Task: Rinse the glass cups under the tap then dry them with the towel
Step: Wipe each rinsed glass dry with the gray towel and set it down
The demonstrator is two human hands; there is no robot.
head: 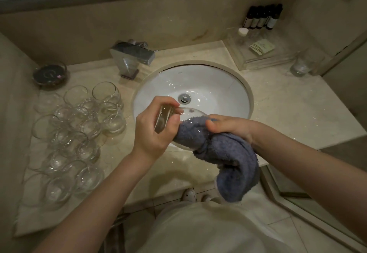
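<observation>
Over the front edge of the white sink (224, 87), I see the left hand (156, 125) with its fingers curled round a glass cup (174, 117) lying on its side, mouth toward the right. The right hand (228, 125) grips a blue towel (224, 153) whose end is pushed into the cup. A cluster of glass cups (79, 131) stands on the counter (288, 113) left of the sink, below the tap (133, 57).

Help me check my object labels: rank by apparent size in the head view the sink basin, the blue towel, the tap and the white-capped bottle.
1. Sink basin, clearly largest.
2. Blue towel, though it hangs nearer the camera, which inflates it.
3. Tap.
4. White-capped bottle, smallest, also farthest away.
</observation>
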